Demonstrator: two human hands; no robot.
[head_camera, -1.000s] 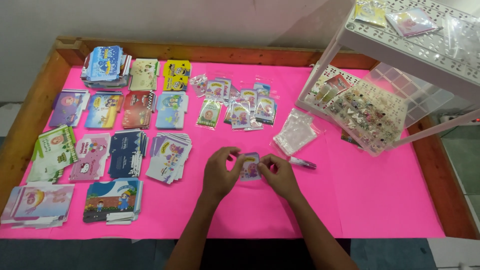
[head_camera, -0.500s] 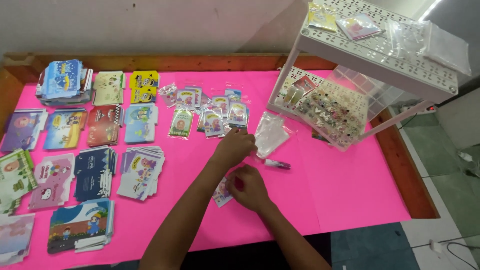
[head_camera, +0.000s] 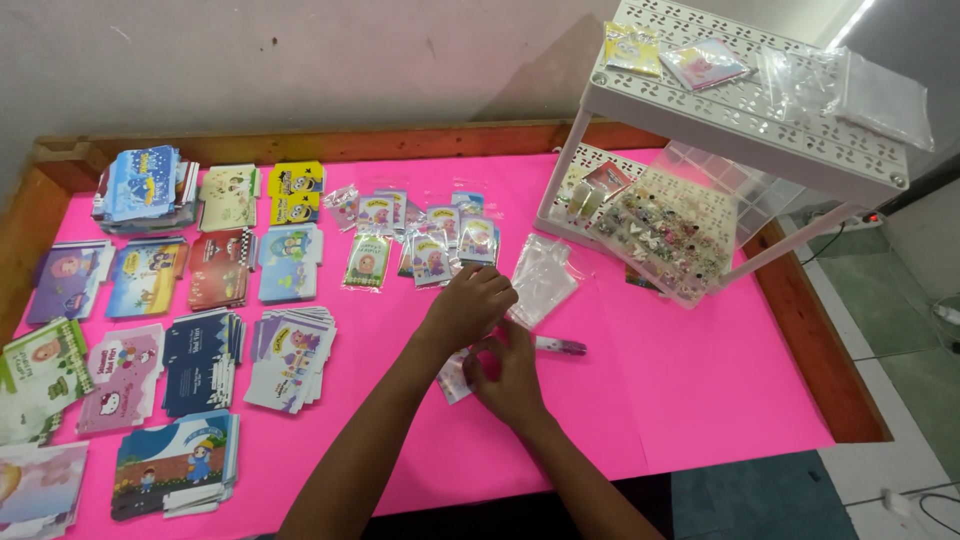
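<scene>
Pink surface backs the work. Right hand pins small packet flat; left hand curled, reaching toward clear bags, contents hidden. Pen lies beside.

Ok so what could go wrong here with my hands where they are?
The left hand reaches toward the clear bags, whose loose pile could slide or scatter if brushed. The right hand presses a small packet on the table; the pen lies just beside it and might roll if nudged. The sleeved cards sit right behind the left hand, so a sweep back could muddle them.
</scene>
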